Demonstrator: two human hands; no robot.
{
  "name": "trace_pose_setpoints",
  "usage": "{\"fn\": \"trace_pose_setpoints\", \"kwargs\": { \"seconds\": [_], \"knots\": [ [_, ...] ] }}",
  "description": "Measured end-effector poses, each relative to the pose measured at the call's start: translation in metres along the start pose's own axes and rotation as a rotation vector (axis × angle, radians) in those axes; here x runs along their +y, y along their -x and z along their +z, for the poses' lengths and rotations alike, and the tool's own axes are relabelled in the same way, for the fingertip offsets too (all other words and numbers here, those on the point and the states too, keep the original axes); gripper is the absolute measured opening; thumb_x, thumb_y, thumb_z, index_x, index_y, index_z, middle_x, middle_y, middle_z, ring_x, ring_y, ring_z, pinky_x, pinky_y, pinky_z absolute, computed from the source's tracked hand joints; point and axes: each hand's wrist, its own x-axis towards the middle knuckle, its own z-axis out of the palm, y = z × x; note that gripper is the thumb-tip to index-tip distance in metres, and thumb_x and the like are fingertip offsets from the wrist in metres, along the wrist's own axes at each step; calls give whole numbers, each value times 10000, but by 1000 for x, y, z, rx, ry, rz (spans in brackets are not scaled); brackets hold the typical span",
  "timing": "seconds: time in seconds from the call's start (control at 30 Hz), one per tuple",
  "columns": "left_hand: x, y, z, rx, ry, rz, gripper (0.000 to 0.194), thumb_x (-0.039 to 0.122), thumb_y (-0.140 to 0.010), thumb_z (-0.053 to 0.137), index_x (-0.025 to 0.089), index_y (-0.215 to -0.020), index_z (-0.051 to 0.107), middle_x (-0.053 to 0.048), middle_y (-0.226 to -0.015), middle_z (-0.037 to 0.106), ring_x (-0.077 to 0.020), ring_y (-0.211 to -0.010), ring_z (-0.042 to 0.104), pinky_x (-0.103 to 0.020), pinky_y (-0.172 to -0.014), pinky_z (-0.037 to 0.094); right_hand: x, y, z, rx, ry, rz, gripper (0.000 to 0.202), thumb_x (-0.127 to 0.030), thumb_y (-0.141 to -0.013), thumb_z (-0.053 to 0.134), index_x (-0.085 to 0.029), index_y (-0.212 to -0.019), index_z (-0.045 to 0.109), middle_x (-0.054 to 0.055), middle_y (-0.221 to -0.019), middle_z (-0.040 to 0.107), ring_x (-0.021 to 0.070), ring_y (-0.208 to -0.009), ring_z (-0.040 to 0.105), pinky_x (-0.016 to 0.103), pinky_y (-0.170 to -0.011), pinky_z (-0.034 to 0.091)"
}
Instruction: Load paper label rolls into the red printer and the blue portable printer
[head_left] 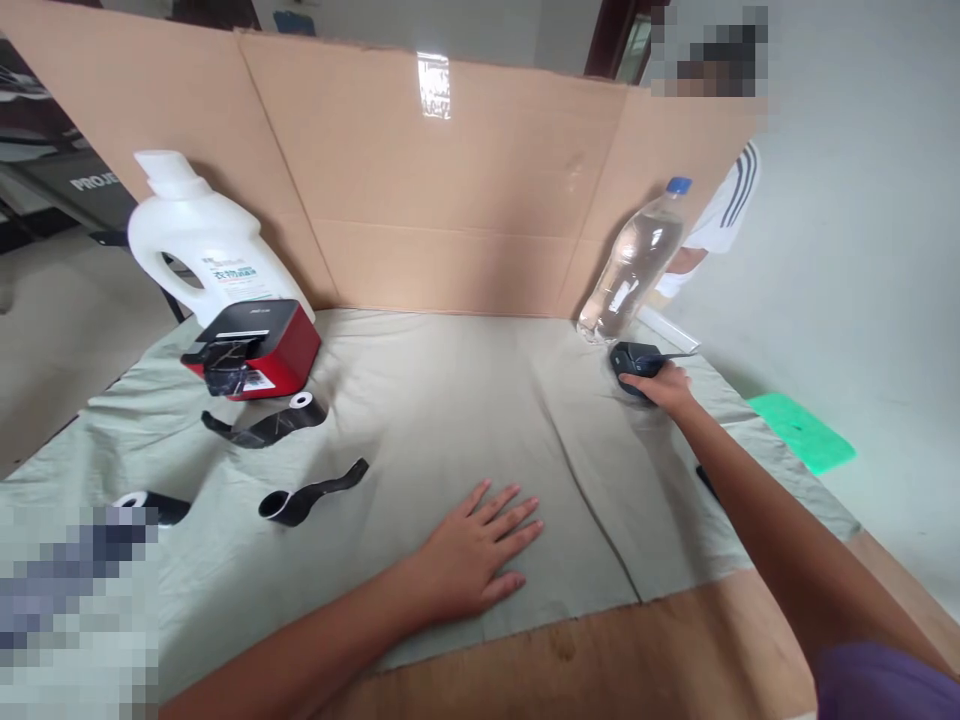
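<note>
My left hand [480, 550] lies palm down on the grey-green cloth [450, 400] with its fingers spread, holding nothing. At the right side of the cloth, my right hand [667, 385] is closed around a small black boxy device [630, 357]. A dark thin piece sticks out to the right of that device; my fingers hide part of its body. Just behind it leans a clear plastic bottle with a blue cap [637, 260]. To the left sits a red and black printer [289, 350] with dark paper hanging from its front slot.
Black paper rolls [281, 507] lie partly unrolled at left. A white detergent jug [202, 230] stands behind the printer. Cardboard panels [450, 190] wall off the back. A person's white sleeve [739, 200] shows beyond them. A green sheet [802, 430] lies past the right edge.
</note>
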Motion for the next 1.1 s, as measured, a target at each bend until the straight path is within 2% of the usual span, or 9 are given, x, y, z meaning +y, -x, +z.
{"fn": "trace_pose_setpoints", "kwargs": {
  "seconds": [0.1,0.23,0.3,0.4,0.5,0.63,0.87,0.97,1.1],
  "knots": [
    [0,2,0,4,-4,3,617,532,-1051,297,279,-1611,239,-26,-1698,176,-284,-1582,104,-558,-1277,40,-9,8,-1,-27,61,187,816,-547,-673,792,-32,-1251,531,351,-1289,508,458,-1277,471,513,-977,381],
    [4,1,4,65,-12,36,592,486,-1041,369,271,-1588,302,-42,-1680,255,-307,-1563,193,-574,-1267,114,-40,56,2,61,50,37,795,-547,-630,800,-33,-1176,536,288,-1206,553,408,-1235,492,483,-1014,379],
    [5,0,3,162,22,26,541,440,-1018,436,254,-1526,418,-71,-1614,405,-306,-1503,345,-552,-1239,234,-69,94,7,85,-3,-53,786,-529,-568,823,-72,-1141,539,228,-1158,567,386,-1164,520,482,-1001,413],
    [-3,-1,-8,446,207,-230,393,372,-992,471,220,-1330,603,-100,-1293,688,-247,-1184,643,-427,-1040,490,-123,159,16,53,-110,-184,714,-501,-571,790,-127,-1123,535,170,-1100,570,367,-1118,526,480,-987,444],
    [-27,3,-27,721,459,-569,394,408,-1001,444,200,-1287,617,-74,-1037,734,-194,-883,693,-337,-825,559,-174,217,22,17,-184,-320,673,-492,-594,751,-152,-1126,520,156,-1078,572,357,-1080,529,489,-967,455],
    [-63,13,-43,850,491,-590,435,399,-987,453,171,-1309,637,-102,-1149,700,-229,-1064,662,-369,-981,510,-216,263,29,17,-176,-377,662,-556,-622,728,-134,-1087,518,161,-1019,569,353,-1026,530,493,-940,461],
    [-77,20,-38,771,416,-498,425,352,-985,414,161,-1209,720,-104,-1064,687,-234,-1026,662,-366,-964,514,-229,287,48,113,-127,-369,598,-621,-738,677,-136,-1042,507,172,-963,561,360,-991,526,540,-921,459],
    [-75,22,-40,759,406,-497,417,341,-983,422,171,-1214,726,-102,-1121,706,-237,-1066,668,-367,-996,509,-225,291,54,56,-176,-333,674,-675,-724,690,-141,-1088,499,211,-1021,563,404,-1056,523,578,-955,445],
    [-72,27,-41,746,406,-521,382,319,-967,466,216,-1218,736,-70,-1193,731,-237,-1085,681,-369,-1002,521,-209,286,52,-130,-238,-312,859,-648,-642,777,-126,-1242,451,233,-1156,548,447,-1180,509,605,-986,442]
  ]
}}
